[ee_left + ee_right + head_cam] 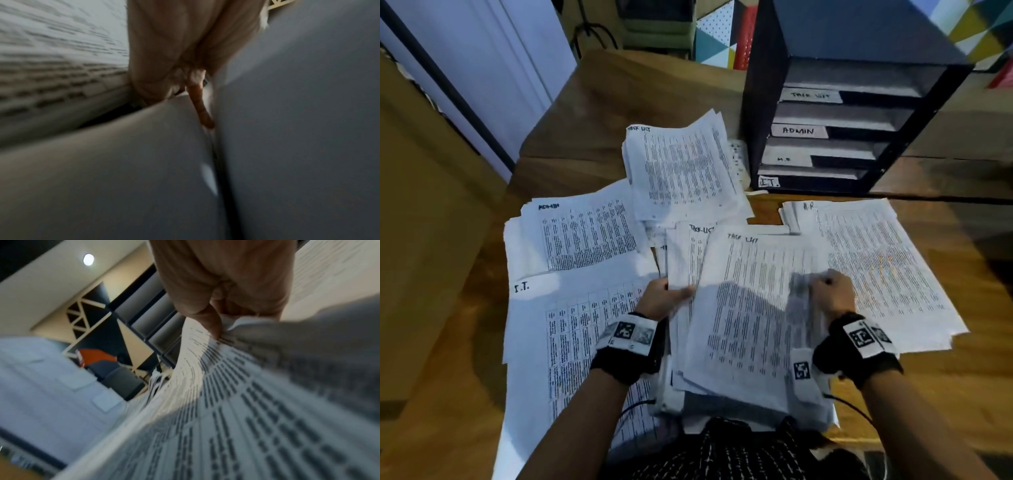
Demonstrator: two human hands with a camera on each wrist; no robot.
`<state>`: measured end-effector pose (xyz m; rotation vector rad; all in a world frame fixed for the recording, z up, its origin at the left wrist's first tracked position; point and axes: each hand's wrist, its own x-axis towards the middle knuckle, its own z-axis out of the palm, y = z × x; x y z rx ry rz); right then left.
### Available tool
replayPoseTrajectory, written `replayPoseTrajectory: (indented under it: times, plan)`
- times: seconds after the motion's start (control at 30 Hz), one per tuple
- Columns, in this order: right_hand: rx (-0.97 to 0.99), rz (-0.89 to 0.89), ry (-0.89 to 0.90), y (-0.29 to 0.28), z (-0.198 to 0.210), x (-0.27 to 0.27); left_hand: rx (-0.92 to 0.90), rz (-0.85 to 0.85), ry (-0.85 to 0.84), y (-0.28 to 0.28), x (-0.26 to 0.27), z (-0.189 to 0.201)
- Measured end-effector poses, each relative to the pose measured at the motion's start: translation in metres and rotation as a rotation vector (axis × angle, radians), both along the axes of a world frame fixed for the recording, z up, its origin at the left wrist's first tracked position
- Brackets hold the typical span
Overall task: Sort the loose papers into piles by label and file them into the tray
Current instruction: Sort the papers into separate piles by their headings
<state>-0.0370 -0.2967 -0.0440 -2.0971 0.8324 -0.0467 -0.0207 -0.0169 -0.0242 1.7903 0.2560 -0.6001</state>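
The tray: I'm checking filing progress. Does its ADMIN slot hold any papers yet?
No. In the head view the ADMIN slot of the tray shows only bare grey shelf, no papers.

1. Left wristband [625,356]: black fabric, bare forearm behind, white block bearing black square-pattern markers, thin dark cable trailing.
2. Right wristband [859,356]: same make.
3. Garment [722,452]: black with fine white checks.

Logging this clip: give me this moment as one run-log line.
phase: sorting | right hand: pinches task list sheet | left hand: grips unsorted stack | tray: nothing filed yet
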Motion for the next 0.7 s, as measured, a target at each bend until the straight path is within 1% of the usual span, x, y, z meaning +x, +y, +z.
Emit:
replayPoseTrajectory:
  times: [0.03,0.07,0.17,0.27,0.33,0.4,0.47,0.5,0.57,0.6,0.67,0.7]
  plan:
    - [-0.024,0.042,0.015,0.003,-0.004,-0.002,0.064,-0.038,0.011,-0.001,0.005,0.0]
    - [-0.017,0.06,0.024,0.007,-0.003,-0.003,0.093,-0.041,0.024,-0.003,0.009,-0.001]
    - [0.074,0.042,-0.026,0.015,0.002,-0.004,0.067,0.025,0.037,-0.006,0.012,-0.008]
    - [0.329,-0.016,-0.139,0.019,0.012,-0.004,-0.046,0.178,-0.01,-0.007,0.003,-0.012]
    - [0.465,-0.057,-0.206,0.021,0.017,-0.002,-0.023,0.216,-0.046,-0.006,0.001,-0.019]
    - [0.44,-0.063,-0.277,0.02,0.018,0.0,-0.028,0.247,-0.074,-0.005,0.0,-0.022]
    - [0.355,-0.088,-0.323,0.014,0.013,0.0,-0.005,0.206,-0.078,-0.005,-0.002,-0.018]
    - [0.349,-0.119,-0.335,0.012,0.013,0.0,0.001,0.198,-0.088,-0.004,-0.002,-0.019]
    - [0.421,-0.174,-0.394,0.005,0.009,-0.004,-0.036,0.214,-0.091,-0.002,-0.002,-0.017]
    - [0.499,-0.206,-0.439,0.003,0.01,-0.009,-0.054,0.233,-0.087,-0.002,-0.001,-0.017]
    - [0.621,-0.257,-0.51,-0.002,0.01,-0.018,-0.054,0.253,-0.081,-0.001,0.002,-0.017]
    - [0.642,-0.254,-0.523,-0.005,0.012,-0.023,-0.046,0.26,-0.082,-0.001,0.004,-0.018]
